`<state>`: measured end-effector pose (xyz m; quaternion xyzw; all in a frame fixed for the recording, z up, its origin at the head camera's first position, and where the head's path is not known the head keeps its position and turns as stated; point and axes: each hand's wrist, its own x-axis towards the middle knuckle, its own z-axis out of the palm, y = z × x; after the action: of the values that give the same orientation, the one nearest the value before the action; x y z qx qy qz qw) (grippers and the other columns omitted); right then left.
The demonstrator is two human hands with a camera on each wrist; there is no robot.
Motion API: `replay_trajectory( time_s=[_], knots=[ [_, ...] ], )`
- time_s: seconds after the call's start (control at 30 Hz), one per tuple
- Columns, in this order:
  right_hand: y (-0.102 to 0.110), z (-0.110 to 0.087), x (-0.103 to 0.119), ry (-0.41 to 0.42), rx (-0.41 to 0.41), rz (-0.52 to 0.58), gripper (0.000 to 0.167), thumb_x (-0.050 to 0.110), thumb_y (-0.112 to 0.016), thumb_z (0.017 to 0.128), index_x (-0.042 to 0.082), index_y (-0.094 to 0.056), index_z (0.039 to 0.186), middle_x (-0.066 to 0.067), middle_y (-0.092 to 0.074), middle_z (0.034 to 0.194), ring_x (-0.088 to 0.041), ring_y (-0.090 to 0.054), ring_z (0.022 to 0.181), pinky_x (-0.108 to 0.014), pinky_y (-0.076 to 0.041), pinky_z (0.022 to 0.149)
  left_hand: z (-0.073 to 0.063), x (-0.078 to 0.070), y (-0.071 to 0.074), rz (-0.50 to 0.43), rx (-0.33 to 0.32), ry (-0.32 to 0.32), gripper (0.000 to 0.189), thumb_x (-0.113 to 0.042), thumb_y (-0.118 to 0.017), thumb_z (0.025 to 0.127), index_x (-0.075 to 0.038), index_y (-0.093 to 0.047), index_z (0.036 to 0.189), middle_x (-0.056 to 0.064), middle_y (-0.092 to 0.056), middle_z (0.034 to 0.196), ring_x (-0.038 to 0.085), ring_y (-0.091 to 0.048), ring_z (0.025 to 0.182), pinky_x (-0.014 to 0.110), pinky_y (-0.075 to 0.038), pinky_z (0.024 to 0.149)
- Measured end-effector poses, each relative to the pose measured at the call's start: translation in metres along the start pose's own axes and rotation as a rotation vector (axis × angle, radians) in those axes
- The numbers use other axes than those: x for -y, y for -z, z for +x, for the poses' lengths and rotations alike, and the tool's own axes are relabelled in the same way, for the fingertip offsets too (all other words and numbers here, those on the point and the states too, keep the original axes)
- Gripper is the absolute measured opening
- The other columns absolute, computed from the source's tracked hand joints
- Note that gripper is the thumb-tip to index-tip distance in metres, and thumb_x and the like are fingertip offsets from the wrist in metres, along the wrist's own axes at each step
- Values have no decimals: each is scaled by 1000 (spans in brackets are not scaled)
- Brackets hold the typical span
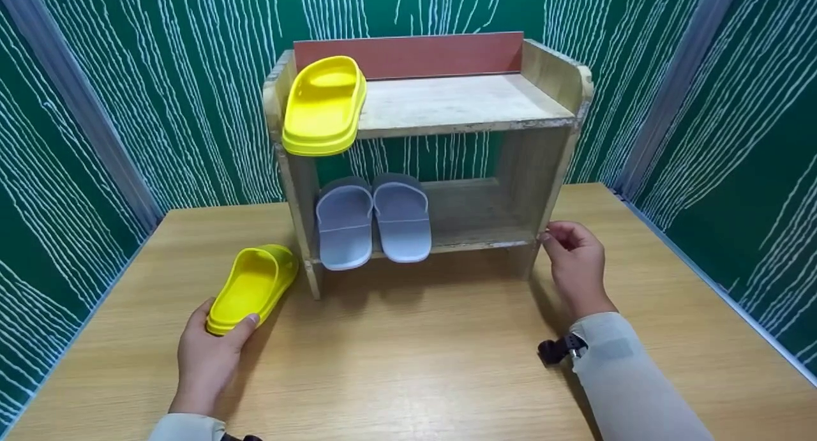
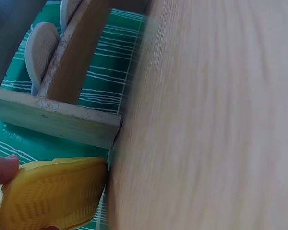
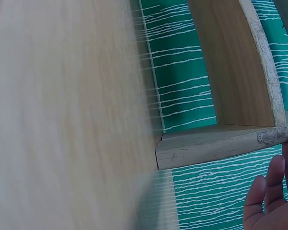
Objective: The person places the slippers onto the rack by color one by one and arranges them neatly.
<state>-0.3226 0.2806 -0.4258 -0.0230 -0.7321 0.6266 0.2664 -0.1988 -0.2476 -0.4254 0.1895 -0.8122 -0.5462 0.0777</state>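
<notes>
My left hand (image 1: 214, 348) grips a yellow slipper (image 1: 252, 284) by its heel end, thumb on the footbed, at the left of the shoe rack. In the left wrist view the slipper's patterned sole (image 2: 53, 196) faces the camera. A matching yellow slipper (image 1: 322, 109) stands on the left end of the rack's top shelf. Two grey slippers (image 1: 344, 227) sit side by side on the lower shelf, heels jutting over the front edge. At the wooden shoe rack's (image 1: 552, 173) right side panel, my right hand (image 1: 577, 269) holds the front edge with thumb and curled fingers.
The rack stands on a light wooden table (image 1: 434, 364), with a red-brown board (image 1: 408, 57) along its top back. Green walls (image 1: 217, 109) with white streaks enclose the table. A dark strap device (image 1: 558, 350) is on the right wrist.
</notes>
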Motion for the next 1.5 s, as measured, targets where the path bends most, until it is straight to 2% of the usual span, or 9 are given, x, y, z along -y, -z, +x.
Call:
replay_trajectory(
  time_s=[0.27, 0.57, 0.67, 0.8, 0.9, 0.93, 1.13, 1.33, 1.5],
  knots=[
    [2, -1, 2, -51, 27, -38, 21, 17, -70, 103, 7, -70, 121, 0, -66, 109, -17, -58, 104, -19, -52, 86, -2, -1, -2, -89, -127, -19, 88, -25, -71, 101, -2, -18, 167, 24, -30, 169, 38, -36, 146, 51, -33, 125],
    [3, 0, 3, -81, 35, -57, 21, 19, -68, 104, 10, -70, 123, -2, -65, 114, -19, -57, 107, -19, -52, 89, -2, -4, 8, -124, -196, -44, 80, -27, -68, 104, -5, -22, 167, 20, -32, 169, 35, -39, 145, 49, -35, 124],
    [3, 0, 2, -79, 36, -61, 21, 20, -68, 104, 10, -69, 123, 0, -65, 113, -17, -57, 107, -18, -52, 88, -2, -4, 14, -145, -219, -47, 76, -28, -65, 105, -6, -26, 166, 18, -35, 168, 32, -41, 142, 47, -37, 123],
    [1, 1, 1, -20, 16, -44, 21, 15, -71, 102, 3, -70, 120, 3, -68, 103, -17, -59, 99, -18, -52, 82, -1, -6, 24, -210, -256, -52, 71, -27, -67, 104, -5, -35, 163, 16, -42, 162, 26, -44, 136, 33, -40, 121],
    [0, 2, -1, 9, 3, -36, 21, 11, -71, 101, 0, -71, 118, 3, -69, 98, -18, -59, 94, -19, -51, 79, 0, -7, 32, -262, -277, -34, 69, -27, -67, 103, -7, -37, 162, 13, -43, 160, 25, -45, 133, 29, -40, 120],
    [1, 2, -2, 2, 4, -40, 21, 12, -71, 101, 1, -71, 119, 3, -69, 99, -17, -59, 95, -19, -51, 80, 0, -7, 35, -262, -280, -26, 69, -29, -66, 104, -8, -36, 163, 13, -42, 161, 25, -44, 134, 32, -39, 121],
    [3, 3, -2, -37, 16, -57, 23, 15, -69, 103, 3, -70, 123, 0, -67, 106, -16, -58, 100, -18, -51, 83, 1, -7, 48, -204, -323, -15, 67, -35, -60, 107, -11, -34, 164, 12, -41, 160, 28, -42, 133, 40, -37, 124],
    [3, 1, 1, -34, 34, -67, 22, 17, -68, 104, 5, -70, 122, -2, -67, 108, -17, -59, 102, -18, -52, 85, -4, -9, 54, -230, -351, -9, 67, -39, -63, 106, -15, -37, 164, 8, -43, 158, 23, -45, 129, 37, -39, 122],
    [4, -1, 3, -40, 44, -72, 21, 20, -67, 105, 8, -71, 121, -3, -67, 112, -19, -58, 105, -19, -52, 87, -10, -16, 59, -274, -336, -32, 65, -37, -65, 105, -17, -40, 162, 4, -45, 155, 18, -47, 125, 32, -40, 120]
  ],
)
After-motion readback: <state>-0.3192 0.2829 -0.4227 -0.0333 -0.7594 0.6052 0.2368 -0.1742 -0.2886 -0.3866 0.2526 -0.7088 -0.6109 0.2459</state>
